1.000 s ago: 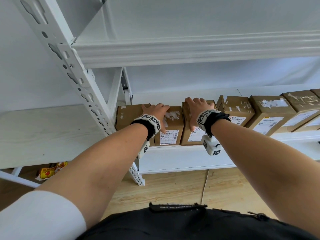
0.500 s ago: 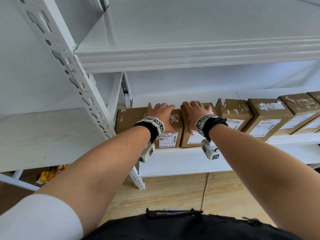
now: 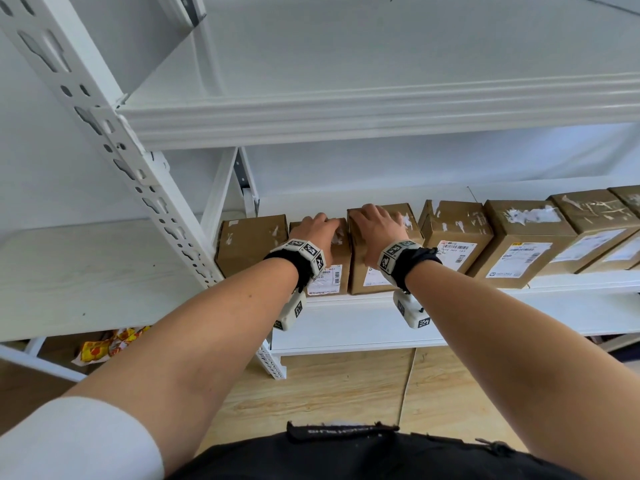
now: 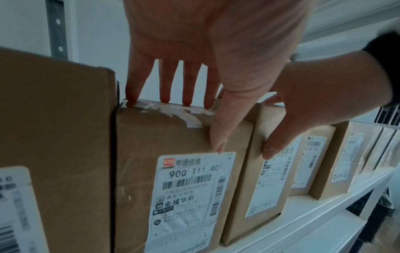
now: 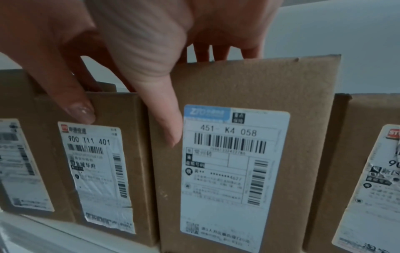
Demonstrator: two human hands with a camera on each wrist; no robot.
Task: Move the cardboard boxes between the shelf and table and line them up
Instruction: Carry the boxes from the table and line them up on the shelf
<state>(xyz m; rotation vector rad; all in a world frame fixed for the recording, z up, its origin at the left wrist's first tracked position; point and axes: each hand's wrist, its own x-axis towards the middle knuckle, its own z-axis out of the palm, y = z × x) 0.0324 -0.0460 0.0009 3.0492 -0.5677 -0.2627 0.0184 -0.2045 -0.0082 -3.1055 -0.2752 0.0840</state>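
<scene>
Boxes of brown cardboard stand in a row along the white shelf [image 3: 346, 303] in the head view, labels facing out. The left hand [image 3: 317, 228] lies over the top of the second box [image 3: 334, 258] from the left, and the right hand [image 3: 375, 225] lies over the taller third box [image 3: 360, 268] just beside it; a white table [image 3: 86, 271] stands to the left, beyond the shelf post. From the left wrist, the left hand [image 4: 205, 56] grasps the second box [image 4: 173, 171] (label 900 T11 401), four fingers [image 4: 165, 82] hooked over its top back edge, thumb down the front. From the right wrist, the right hand [image 5: 173, 42] grasps the third box [image 5: 249, 154] the same way, fingers over the top edge, thumb pressed on the front beside the label marked 451-K4 058.
</scene>
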